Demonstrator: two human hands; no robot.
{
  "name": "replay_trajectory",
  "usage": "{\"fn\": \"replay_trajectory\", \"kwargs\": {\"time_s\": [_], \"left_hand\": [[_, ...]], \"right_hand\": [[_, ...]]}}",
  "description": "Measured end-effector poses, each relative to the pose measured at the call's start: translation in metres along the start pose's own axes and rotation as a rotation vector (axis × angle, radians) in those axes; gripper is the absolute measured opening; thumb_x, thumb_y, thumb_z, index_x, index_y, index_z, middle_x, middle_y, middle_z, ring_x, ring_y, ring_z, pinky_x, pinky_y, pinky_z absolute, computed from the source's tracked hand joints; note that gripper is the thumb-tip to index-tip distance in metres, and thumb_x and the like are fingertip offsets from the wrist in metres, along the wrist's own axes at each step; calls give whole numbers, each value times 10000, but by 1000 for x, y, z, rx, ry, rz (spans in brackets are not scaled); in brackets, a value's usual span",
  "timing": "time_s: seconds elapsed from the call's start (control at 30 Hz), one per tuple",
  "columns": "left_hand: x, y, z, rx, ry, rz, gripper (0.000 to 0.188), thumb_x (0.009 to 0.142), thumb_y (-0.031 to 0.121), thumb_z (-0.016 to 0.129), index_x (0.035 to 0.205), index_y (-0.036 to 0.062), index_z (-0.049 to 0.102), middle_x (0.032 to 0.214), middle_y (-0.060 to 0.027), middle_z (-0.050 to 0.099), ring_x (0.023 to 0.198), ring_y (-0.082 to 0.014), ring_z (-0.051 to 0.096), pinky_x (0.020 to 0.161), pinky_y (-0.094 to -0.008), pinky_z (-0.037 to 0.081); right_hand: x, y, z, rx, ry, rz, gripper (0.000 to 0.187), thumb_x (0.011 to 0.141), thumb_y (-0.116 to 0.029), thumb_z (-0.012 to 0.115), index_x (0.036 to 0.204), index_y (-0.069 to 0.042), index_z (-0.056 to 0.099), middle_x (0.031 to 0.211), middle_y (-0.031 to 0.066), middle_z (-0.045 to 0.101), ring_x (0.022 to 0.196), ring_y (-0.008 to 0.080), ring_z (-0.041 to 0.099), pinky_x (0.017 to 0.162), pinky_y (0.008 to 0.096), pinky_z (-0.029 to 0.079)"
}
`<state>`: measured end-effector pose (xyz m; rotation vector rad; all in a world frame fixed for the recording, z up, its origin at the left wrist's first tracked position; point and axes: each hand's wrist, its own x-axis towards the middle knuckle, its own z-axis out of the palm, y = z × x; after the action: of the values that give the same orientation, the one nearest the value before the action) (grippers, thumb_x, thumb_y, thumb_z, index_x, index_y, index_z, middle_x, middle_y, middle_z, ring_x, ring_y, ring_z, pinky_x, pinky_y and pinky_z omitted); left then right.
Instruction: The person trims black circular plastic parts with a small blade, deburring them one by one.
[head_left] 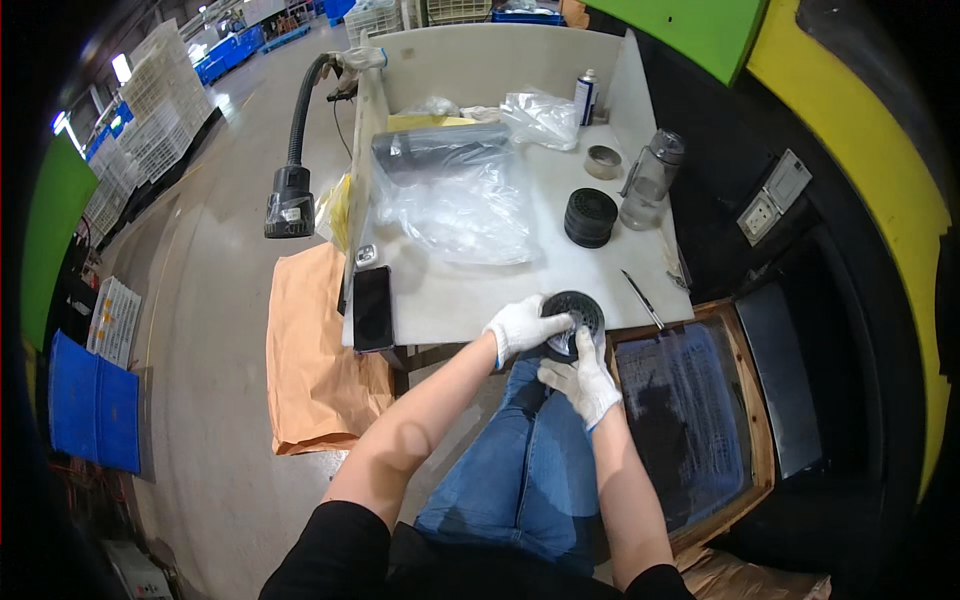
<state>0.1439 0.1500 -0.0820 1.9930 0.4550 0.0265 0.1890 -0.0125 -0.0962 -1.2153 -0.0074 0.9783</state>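
Note:
Between my two white-gloved hands is a round black disc-shaped part (pixel 574 301) with a perforated face, held over my lap at the table's front edge. My left hand (pixel 522 329) grips its left side, thumb laid across the face. From the lower right, my right hand (pixel 588 379) holds it too, thumb pressed on the face; its other fingers are partly hidden. Something pale shows under the thumbs, too small to make out. Farther back on the white table (pixel 440 310) stands a stack of similar black round parts (pixel 590 218).
A clear water bottle (pixel 655 180), a tape roll (pixel 603 162) and a spray can (pixel 586 97) stand at the right. Plastic bags (pixel 455 215) cover the middle. A phone (pixel 374 308) lies front left, a pen-like tool (pixel 641 297) front right. A black hose lamp (pixel 291 200) hangs left.

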Motion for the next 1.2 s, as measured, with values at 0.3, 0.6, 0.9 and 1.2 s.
{"fn": "replay_trajectory", "kwargs": {"time_s": [0.3, 0.6, 0.9, 1.2], "left_hand": [[-108, 33, 52, -1230, -180, -139, 862, 894, 136, 613, 1478, 56, -15, 1403, -175, 351, 1254, -244, 427, 1022, -381, 401], [-189, 42, 65, -1774, -596, -17, 749, 860, 350, 650, 1445, 100, 254, 1407, -152, 394, 1263, -316, 453, 1008, -456, 445], [-231, 45, 62, -1706, -556, 18, 868, 803, 374, 694, 1468, 97, 208, 1473, -177, 301, 1323, -322, 374, 1072, -457, 367], [-238, 51, 59, -1711, -535, 83, 956, 750, 339, 747, 1479, 111, 171, 1490, -168, 269, 1341, -319, 348, 1092, -470, 333]], "right_hand": [[-120, 6, -10, -728, 270, -612, 936, 737, -190, 732, 1460, -60, 153, 1308, 231, 468, 1132, 307, 552, 928, 340, 469], [-224, -37, 13, -1092, 126, -693, 913, 576, -322, 835, 1330, 5, 439, 1136, 212, 585, 1021, 267, 614, 862, 317, 492], [-240, -17, -5, -667, -109, -790, 394, 711, -51, 749, 1090, -21, 646, 1088, 147, 621, 1008, 221, 597, 887, 321, 462], [-248, -18, 1, -524, -148, -693, 332, 806, -100, 679, 1117, 4, 632, 1071, 141, 626, 1002, 220, 593, 889, 331, 455]]}}
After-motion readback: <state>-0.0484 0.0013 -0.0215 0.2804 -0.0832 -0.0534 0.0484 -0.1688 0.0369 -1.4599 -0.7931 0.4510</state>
